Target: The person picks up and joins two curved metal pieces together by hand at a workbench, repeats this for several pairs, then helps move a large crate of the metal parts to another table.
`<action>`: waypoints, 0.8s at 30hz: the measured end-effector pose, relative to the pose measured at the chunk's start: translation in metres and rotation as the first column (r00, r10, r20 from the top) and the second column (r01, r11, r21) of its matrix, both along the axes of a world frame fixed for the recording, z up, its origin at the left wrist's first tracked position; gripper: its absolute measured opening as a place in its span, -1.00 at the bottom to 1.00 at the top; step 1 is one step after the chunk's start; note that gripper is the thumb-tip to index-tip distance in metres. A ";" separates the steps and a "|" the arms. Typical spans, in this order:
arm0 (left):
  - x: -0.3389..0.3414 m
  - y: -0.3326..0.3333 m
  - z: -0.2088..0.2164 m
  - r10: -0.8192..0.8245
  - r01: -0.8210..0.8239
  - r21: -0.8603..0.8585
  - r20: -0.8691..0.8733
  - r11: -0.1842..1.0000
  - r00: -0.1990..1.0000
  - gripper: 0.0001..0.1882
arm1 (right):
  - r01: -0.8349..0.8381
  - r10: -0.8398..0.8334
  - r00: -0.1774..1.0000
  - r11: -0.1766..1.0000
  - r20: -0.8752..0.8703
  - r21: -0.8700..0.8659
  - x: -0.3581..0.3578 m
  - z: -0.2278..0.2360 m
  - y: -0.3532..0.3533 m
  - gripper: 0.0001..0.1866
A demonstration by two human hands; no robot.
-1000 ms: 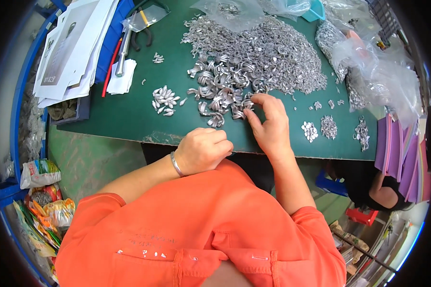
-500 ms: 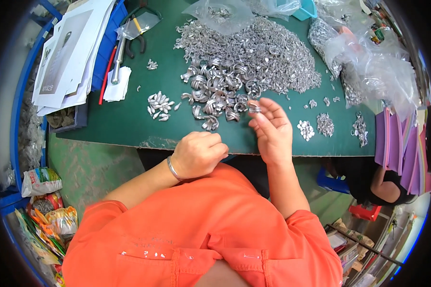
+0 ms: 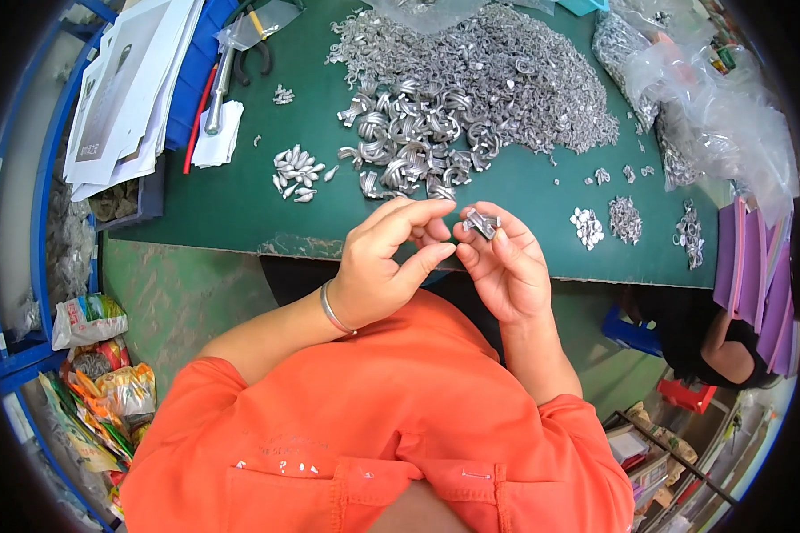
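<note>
My right hand [image 3: 511, 266] holds a curved, ridged silver metal piece [image 3: 482, 223] between thumb and fingers, just off the table's front edge. Close beside it on the left, my left hand [image 3: 389, 253] has its thumb and forefinger apart in a C shape, with nothing visible between them. Its fingertips point toward the held piece. Beyond both hands lies a heap of similar curved metal pieces [image 3: 413, 147]. Behind that spreads a wide mound of much smaller silver parts [image 3: 529, 80].
Teardrop-shaped silver parts [image 3: 295, 171] lie at left on the green table [image 3: 222, 209]. Small piles of flat discs [image 3: 587, 229] and tiny links [image 3: 625, 220] sit at right. Clear plastic bags [image 3: 711, 107] stand farther right. Papers [image 3: 120, 89] and pliers [image 3: 256, 60] are at far left.
My left hand has risen from the table edge, moved toward my right hand and opened from a closed fist. My right hand has drawn the metal piece back toward me, away from the heap.
</note>
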State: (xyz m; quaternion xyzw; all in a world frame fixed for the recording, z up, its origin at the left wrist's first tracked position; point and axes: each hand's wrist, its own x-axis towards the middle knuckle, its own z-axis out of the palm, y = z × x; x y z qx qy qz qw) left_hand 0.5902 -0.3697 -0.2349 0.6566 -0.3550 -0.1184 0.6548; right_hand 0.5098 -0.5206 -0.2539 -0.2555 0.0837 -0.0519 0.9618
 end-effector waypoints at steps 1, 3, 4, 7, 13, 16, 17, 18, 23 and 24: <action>0.000 -0.001 0.002 -0.016 0.016 -0.002 0.012 1.000 1.000 -0.65 | -0.004 0.004 1.000 1.000 0.004 0.003 -0.001 0.000 0.001 -0.69; 0.004 -0.001 0.003 -0.028 0.027 0.024 0.049 0.999 0.998 -0.66 | -0.002 0.002 1.000 1.000 0.005 0.007 -0.003 -0.002 0.003 -0.69; 0.005 0.000 0.002 -0.037 0.033 0.047 0.091 0.998 0.995 -0.67 | -0.004 0.004 1.000 1.000 0.004 0.005 -0.004 -0.004 0.005 -0.70; 0.009 0.000 -0.002 -0.022 0.011 0.085 0.128 0.996 0.992 -0.69 | 0.001 -0.001 1.000 1.000 -0.008 -0.023 -0.003 -0.004 0.009 -0.71; 0.015 0.011 -0.007 -0.079 0.075 0.077 0.050 0.994 0.996 -0.75 | -0.046 0.019 0.996 0.939 -0.082 -0.340 0.000 0.001 0.008 -0.76; 0.013 0.013 -0.016 -0.016 0.014 -0.033 -0.076 0.999 0.997 -0.75 | 0.158 -0.191 0.978 0.425 0.082 -0.891 0.013 0.005 -0.002 -0.83; 0.014 0.014 -0.020 -0.037 0.033 -0.045 -0.099 0.998 0.994 -0.74 | 0.195 -0.233 0.960 0.167 0.154 -0.966 0.023 0.008 -0.007 -0.82; 0.014 0.014 -0.021 -0.032 0.028 -0.040 -0.102 0.999 0.994 -0.74 | 0.216 -0.256 0.938 -0.102 0.235 -0.971 0.033 0.012 -0.010 -0.80; 0.014 0.011 -0.021 0.004 -0.009 -0.044 -0.103 0.999 0.995 -0.74 | 0.202 -0.197 0.943 -0.303 0.269 -0.931 0.060 0.000 -0.012 -0.78; 0.014 0.010 -0.021 0.003 -0.007 -0.038 -0.103 0.999 0.995 -0.74 | 0.202 -0.200 0.942 -0.297 0.268 -0.933 0.059 -0.002 -0.012 -0.78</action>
